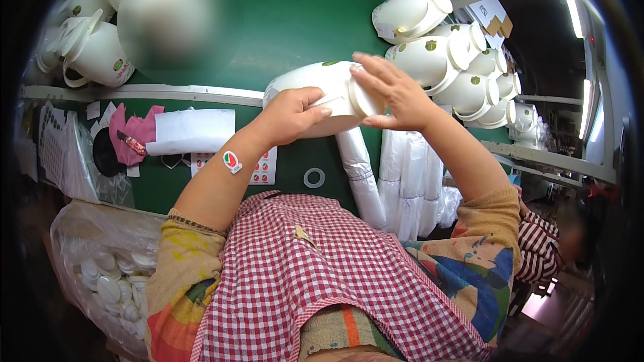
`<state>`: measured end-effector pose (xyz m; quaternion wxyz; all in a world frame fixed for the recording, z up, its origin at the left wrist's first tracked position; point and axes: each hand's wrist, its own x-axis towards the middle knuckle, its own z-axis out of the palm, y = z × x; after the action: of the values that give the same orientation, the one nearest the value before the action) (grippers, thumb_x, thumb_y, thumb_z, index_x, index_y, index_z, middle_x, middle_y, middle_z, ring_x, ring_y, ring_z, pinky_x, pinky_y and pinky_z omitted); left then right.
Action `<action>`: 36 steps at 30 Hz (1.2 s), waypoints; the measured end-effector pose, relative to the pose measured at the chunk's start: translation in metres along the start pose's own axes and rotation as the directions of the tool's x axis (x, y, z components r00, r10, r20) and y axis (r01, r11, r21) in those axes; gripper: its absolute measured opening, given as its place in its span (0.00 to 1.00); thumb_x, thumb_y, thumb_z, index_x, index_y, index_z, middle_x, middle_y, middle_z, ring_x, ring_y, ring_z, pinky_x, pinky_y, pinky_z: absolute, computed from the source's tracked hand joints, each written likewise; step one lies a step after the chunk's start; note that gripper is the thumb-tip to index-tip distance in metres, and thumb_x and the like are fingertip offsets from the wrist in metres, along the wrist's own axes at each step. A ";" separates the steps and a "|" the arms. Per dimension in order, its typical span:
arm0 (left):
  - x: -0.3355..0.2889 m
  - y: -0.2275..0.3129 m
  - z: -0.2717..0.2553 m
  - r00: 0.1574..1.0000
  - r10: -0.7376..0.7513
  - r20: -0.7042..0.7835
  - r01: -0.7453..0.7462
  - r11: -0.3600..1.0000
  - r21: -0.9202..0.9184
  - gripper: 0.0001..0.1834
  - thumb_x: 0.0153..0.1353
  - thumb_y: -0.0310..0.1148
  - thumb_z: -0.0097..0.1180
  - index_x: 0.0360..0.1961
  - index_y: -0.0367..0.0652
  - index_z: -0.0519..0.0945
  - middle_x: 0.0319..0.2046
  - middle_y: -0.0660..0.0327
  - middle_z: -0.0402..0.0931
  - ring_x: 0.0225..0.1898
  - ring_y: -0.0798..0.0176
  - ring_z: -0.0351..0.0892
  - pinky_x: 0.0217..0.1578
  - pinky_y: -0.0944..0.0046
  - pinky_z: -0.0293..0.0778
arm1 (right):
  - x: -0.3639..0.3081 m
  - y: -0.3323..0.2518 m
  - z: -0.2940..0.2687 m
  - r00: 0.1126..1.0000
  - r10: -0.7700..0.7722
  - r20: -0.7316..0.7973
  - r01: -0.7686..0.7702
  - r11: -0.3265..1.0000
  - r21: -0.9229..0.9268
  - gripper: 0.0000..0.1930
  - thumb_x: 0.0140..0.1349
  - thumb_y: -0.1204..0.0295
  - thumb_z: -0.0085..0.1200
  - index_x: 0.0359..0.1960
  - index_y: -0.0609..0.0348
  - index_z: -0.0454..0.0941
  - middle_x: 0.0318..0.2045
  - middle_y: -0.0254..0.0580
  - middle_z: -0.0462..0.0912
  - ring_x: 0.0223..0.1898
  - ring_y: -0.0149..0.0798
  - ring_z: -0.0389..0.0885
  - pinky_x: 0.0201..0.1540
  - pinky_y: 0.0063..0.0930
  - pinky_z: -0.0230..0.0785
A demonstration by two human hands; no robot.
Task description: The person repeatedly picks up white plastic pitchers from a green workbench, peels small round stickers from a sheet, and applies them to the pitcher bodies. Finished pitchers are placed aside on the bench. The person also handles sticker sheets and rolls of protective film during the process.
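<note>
A white plastic jug [302,80] with a round white lid [365,95] lies tilted on its side in front of me, its lid end toward the right. My left hand [295,115] is closed round the jug's handle side, thumb along the handle. My right hand [397,94] is against the lid, fingers stretched and spread, the fingertips slightly blurred. A small green mark [330,64] shows on the jug's upper side. On my left forearm sticks a small red and green sticker [232,162].
Lidded white jugs [429,60] crowd the right, others [97,50] the far left. Rolled clear plastic bags [402,181], a tape roll [314,177], sticker sheets [263,167] and pink cloth [134,131] lie nearby. A bag of white lids [111,288] stands lower left. A person in stripes [540,245] is at right.
</note>
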<state>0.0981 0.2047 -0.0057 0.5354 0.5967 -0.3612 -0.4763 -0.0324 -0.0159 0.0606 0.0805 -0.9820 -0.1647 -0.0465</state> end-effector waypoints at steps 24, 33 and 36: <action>0.132 -0.052 -0.048 0.683 0.379 -0.624 -0.254 0.925 0.283 0.13 0.62 0.38 0.54 0.40 0.39 0.75 0.30 0.46 0.79 0.33 0.45 0.79 0.35 0.53 0.74 | 0.193 0.083 0.065 0.645 0.692 -0.324 -0.748 0.659 -0.081 0.31 0.54 0.46 0.52 0.58 0.45 0.73 0.54 0.40 0.73 0.55 0.49 0.71 0.52 0.46 0.68; 0.163 -0.057 -0.179 0.342 0.235 -0.910 -0.224 0.961 0.164 0.37 0.63 0.43 0.55 0.65 0.33 0.57 0.65 0.45 0.55 0.64 0.49 0.60 0.63 0.54 0.57 | 0.169 0.102 0.046 0.704 0.608 -0.366 -0.514 0.792 0.329 0.24 0.61 0.58 0.57 0.56 0.54 0.75 0.64 0.53 0.65 0.67 0.54 0.58 0.67 0.42 0.53; 0.178 -0.035 -0.207 0.214 0.213 -0.953 -0.251 0.955 0.157 0.34 0.65 0.42 0.52 0.64 0.32 0.58 0.66 0.43 0.56 0.66 0.46 0.58 0.64 0.53 0.55 | 0.179 0.089 0.038 0.724 0.615 -0.314 -0.303 0.691 0.656 0.16 0.59 0.66 0.60 0.47 0.58 0.80 0.55 0.48 0.75 0.58 0.46 0.72 0.61 0.34 0.62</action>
<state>0.3437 0.1037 -0.0783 0.7174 0.6925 -0.0367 0.0667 0.1677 -0.0362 0.0318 0.4153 -0.8716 0.1185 -0.2319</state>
